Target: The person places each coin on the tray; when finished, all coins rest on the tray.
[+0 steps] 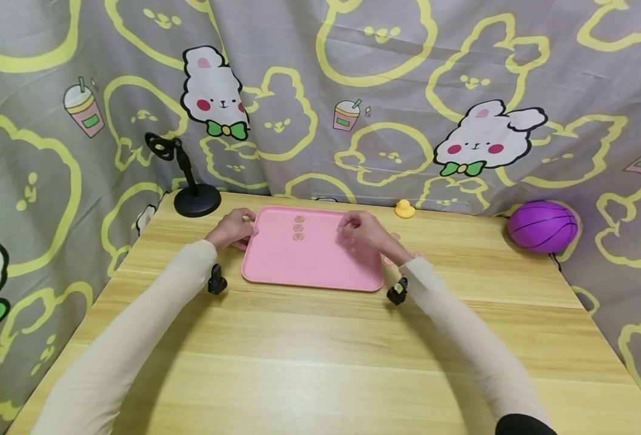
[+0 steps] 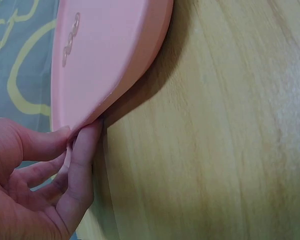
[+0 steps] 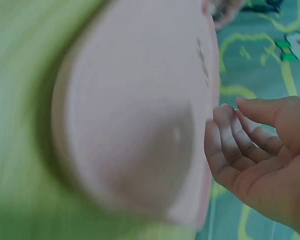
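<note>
A pink rectangular tray (image 1: pixel 315 254) lies on the wooden table, with three small round patterned discs (image 1: pixel 298 228) lined up inside it, left of its middle. My left hand (image 1: pixel 233 228) pinches the tray's left edge; in the left wrist view the thumb is over the rim and fingers (image 2: pixel 82 165) are beneath it. Over the tray's right part hovers my right hand (image 1: pixel 365 231), its fingers (image 3: pixel 225 145) loosely bent and nothing showing between them and the thumb. More such discs (image 1: pixel 388 261) lie on the table right of the tray, partly covered by the right wrist.
A black stand (image 1: pixel 197 200) with a ring clamp is at the back left. Along the back edge sits a yellow rubber duck (image 1: pixel 405 209), and a purple basketball (image 1: pixel 543 226) is at the back right. A patterned curtain (image 1: pixel 293 121) hangs behind the table.
</note>
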Demonstrator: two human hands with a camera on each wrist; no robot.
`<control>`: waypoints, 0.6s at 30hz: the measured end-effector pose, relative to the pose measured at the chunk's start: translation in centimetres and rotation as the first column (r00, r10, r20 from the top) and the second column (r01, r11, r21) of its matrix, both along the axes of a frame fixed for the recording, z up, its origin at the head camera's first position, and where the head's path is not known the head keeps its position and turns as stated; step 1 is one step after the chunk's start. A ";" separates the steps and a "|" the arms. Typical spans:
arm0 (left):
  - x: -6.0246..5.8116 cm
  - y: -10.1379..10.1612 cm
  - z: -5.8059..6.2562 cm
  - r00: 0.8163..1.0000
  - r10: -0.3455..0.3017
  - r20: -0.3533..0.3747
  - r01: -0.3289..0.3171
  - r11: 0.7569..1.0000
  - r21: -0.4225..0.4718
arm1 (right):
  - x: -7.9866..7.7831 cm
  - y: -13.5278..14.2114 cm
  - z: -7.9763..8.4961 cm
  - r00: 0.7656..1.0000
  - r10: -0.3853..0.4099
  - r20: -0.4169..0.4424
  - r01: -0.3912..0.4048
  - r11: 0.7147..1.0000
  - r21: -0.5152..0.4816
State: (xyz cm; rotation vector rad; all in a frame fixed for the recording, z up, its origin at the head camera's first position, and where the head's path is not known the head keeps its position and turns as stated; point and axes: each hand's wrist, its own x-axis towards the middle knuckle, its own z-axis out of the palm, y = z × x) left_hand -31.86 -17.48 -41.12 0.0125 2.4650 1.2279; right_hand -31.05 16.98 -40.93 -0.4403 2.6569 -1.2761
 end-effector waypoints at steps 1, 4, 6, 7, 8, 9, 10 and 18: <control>0.0 0.0 -0.1 1.000 0.002 0.002 -0.002 1.000 0.004 | 0.0 0.8 0.2 1.000 -0.021 -0.012 0.021 1.000 0.000; -0.1 -0.1 -0.1 1.000 0.001 0.012 -0.001 1.000 0.019 | -0.1 3.4 0.8 0.998 -0.066 -0.024 0.065 0.998 -0.015; -0.1 -0.1 -0.1 1.000 0.001 0.013 -0.001 1.000 0.023 | -0.1 5.1 0.9 0.995 -0.095 -0.027 0.094 0.995 -0.020; -0.1 -0.1 -0.2 1.000 0.002 0.013 -0.002 1.000 0.024 | -0.2 5.9 0.9 0.994 -0.109 -0.029 0.108 0.994 -0.018; -0.1 -0.1 -0.2 1.000 0.003 0.014 -0.004 1.000 0.023 | -0.2 6.7 0.9 0.993 -0.117 -0.032 0.117 0.993 -0.016; -0.1 -0.1 -0.2 1.000 0.005 0.013 -0.006 1.000 0.023 | -0.2 7.5 0.9 0.991 -0.129 -0.028 0.128 0.992 -0.016; -0.2 -0.1 -0.2 1.000 0.006 0.011 -0.006 1.000 0.024 | -0.2 8.3 0.8 0.990 -0.143 -0.022 0.142 0.990 -0.015; -0.3 -0.1 -0.4 1.000 0.004 0.011 -0.005 1.000 0.025 | 0.0 12.4 -0.3 0.978 -0.207 0.006 0.206 0.977 0.054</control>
